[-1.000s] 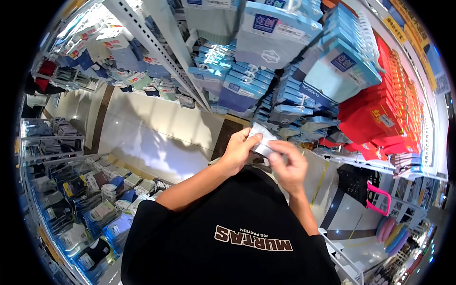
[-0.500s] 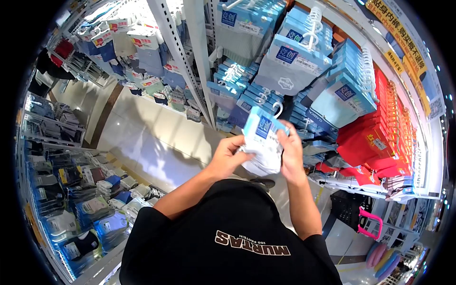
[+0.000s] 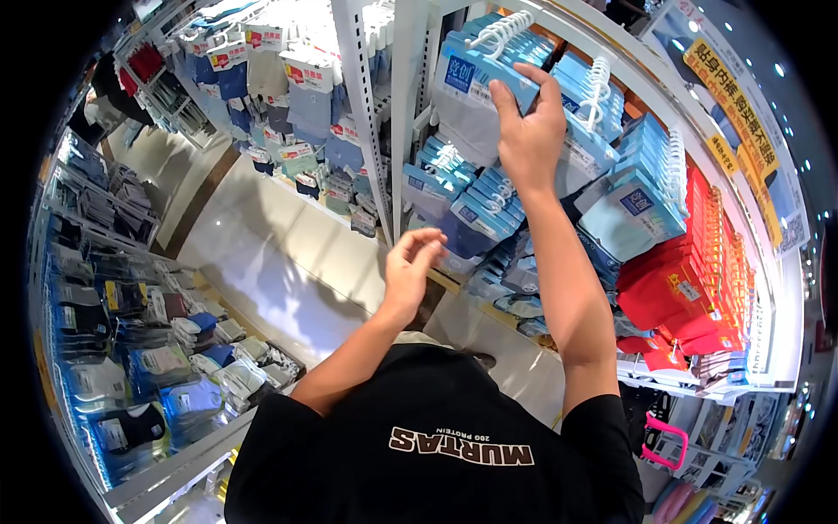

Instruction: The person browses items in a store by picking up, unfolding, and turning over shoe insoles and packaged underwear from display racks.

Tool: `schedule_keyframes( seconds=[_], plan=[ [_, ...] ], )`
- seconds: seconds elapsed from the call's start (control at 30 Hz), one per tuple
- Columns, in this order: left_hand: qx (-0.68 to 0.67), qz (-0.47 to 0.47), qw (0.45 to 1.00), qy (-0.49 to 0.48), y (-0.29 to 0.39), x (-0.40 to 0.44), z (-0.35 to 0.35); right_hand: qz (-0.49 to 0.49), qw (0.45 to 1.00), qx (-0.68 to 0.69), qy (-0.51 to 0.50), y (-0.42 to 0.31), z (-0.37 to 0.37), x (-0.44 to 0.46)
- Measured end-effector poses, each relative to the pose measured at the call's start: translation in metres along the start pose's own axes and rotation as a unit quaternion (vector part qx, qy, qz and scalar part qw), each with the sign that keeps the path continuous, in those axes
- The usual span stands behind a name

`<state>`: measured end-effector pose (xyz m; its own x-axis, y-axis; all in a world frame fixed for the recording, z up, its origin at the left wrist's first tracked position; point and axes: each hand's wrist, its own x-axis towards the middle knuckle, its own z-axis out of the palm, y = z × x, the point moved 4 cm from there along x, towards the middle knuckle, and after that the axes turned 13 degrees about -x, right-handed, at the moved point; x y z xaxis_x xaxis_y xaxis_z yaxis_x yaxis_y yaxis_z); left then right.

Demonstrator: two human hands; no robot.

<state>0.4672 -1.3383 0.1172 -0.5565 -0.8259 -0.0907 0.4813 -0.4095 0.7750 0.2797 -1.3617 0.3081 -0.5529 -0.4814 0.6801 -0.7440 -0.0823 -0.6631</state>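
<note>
My right hand (image 3: 531,131) is raised at the upper rack, thumb and fingers at the right edge of a blue-topped underwear pack (image 3: 476,96) with a dark blue label. That pack hangs at the front of a row on white plastic hooks (image 3: 502,35). Below and to the left, my left hand (image 3: 412,266) is held in the air with bent fingers, near the lower row of blue packs (image 3: 484,210); nothing shows in it. Another row of blue packs (image 3: 633,205) hangs to the right of my right forearm.
Red packs (image 3: 681,279) hang at the right. A white perforated post (image 3: 362,105) stands left of the blue packs. Socks fill a low bin (image 3: 166,349) at the left. A pink-handled basket (image 3: 665,441) is at the lower right.
The small white-and-blue pack is out of my hands. My right hand has moved up to the upper blue packs, my left hand has come away leftward, and the view has shifted.
</note>
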Motion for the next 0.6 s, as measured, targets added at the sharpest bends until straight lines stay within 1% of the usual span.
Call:
schedule_keyframes(
  seconds=[0.03,0.07,0.1,0.23,0.27,0.33,0.4,0.43,0.47,0.5,0.57,0.6],
  plan=[
    [-0.005,-0.018,1.000,-0.014,-0.007,-0.004,0.002,-0.012,1.000,-0.022,0.004,-0.001,0.004,0.003],
    [-0.020,-0.047,0.998,-0.019,-0.012,-0.009,0.004,0.006,0.997,-0.068,-0.023,-0.001,0.008,0.006],
    [-0.034,-0.076,0.996,-0.026,-0.013,-0.014,0.008,0.008,0.997,-0.075,-0.016,0.005,0.011,0.006],
    [0.013,-0.016,0.998,-0.066,0.002,-0.022,0.019,0.014,0.997,-0.078,0.003,0.026,0.024,0.008],
    [0.037,0.013,0.997,-0.070,0.010,-0.026,0.025,0.013,0.997,-0.077,0.008,0.029,0.025,0.009],
    [0.069,0.079,0.983,-0.149,0.034,-0.036,0.040,0.013,0.996,-0.092,0.016,0.034,0.027,0.009],
    [0.111,0.143,0.957,-0.226,0.074,-0.052,0.065,0.030,0.998,-0.055,0.010,0.035,0.029,0.005],
    [0.126,0.190,0.935,-0.271,0.095,-0.060,0.078,0.032,0.998,-0.050,0.015,0.036,0.029,0.001],
    [0.139,0.237,0.909,-0.314,0.112,-0.068,0.091,0.028,0.998,-0.056,-0.013,0.038,0.030,-0.002],
    [0.124,0.305,0.873,-0.359,0.126,-0.077,0.103,-0.007,0.998,-0.057,-0.001,0.035,0.031,-0.010],
    [0.111,0.363,0.817,-0.433,0.147,-0.095,0.129,-0.077,0.995,-0.057,0.022,0.030,0.030,-0.027],
    [0.086,0.412,0.793,-0.441,0.150,-0.106,0.144,-0.054,0.997,-0.045,-0.014,0.029,0.031,-0.035]
  ],
)
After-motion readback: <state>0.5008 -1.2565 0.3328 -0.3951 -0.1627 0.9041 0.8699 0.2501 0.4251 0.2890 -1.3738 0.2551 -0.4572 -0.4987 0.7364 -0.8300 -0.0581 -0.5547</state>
